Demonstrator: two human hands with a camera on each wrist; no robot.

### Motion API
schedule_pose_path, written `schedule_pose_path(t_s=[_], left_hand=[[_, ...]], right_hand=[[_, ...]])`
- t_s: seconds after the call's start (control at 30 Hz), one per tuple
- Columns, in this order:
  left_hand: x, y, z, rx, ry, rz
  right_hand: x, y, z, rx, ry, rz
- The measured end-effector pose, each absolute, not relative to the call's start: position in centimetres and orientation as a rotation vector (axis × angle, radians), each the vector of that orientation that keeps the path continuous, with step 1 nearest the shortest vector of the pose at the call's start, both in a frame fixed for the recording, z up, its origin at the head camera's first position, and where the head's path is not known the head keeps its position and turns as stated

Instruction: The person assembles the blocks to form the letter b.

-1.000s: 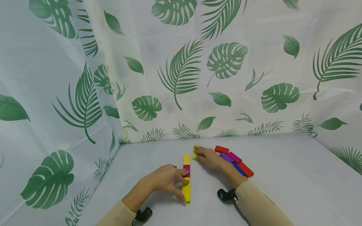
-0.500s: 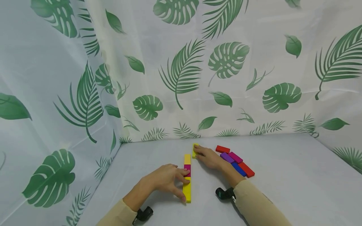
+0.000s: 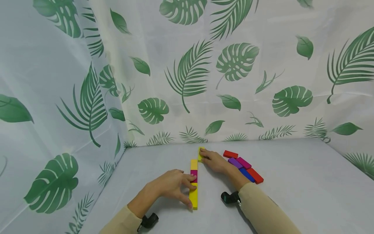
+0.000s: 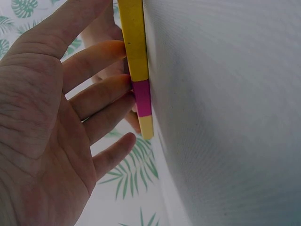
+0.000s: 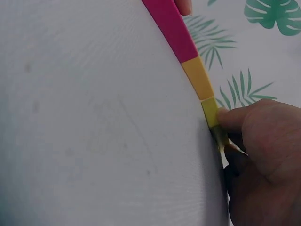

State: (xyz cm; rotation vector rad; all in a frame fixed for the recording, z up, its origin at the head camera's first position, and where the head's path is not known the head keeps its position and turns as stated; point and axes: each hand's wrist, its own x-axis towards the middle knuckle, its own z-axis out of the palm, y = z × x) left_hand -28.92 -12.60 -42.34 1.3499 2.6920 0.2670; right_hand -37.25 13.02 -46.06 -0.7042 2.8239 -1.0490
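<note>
A straight row of blocks lies on the table: a bright yellow block [image 3: 193, 201] at the near end, a magenta block [image 4: 142, 98] in the middle and an orange-yellow block [image 5: 198, 79] at the far end. My left hand [image 3: 170, 184] rests along the row's left side, thumb at the near end and spread fingertips touching the yellow and magenta blocks. Just past the row's far end, my right hand [image 3: 215, 162] pinches another yellow block [image 5: 210, 112] between thumb and fingers. In the right wrist view, that block's end meets the orange-yellow one; the fingers partly cover it.
Right of my right hand lies a loose group: two red blocks [image 3: 255, 175], a purple block [image 3: 235, 162], a second magenta block [image 3: 243, 162] and a blue block [image 3: 246, 175]. A leaf-patterned curtain [image 3: 181, 130] stands behind the grey-white table [image 3: 292, 201].
My right hand has slid the yellow block a little left and farther away, toward the line of the row's far end. My left hand stays in place against the row.
</note>
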Motion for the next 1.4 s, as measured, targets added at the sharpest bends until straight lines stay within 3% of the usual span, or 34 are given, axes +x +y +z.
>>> schedule_pose_path(t_s=[1.4], left_hand=[[-28.8,-12.6,-42.1,1.302,2.679,0.296]], right_hand=[[-38.7,11.7,-46.1,-0.754,2.787,-1.057]])
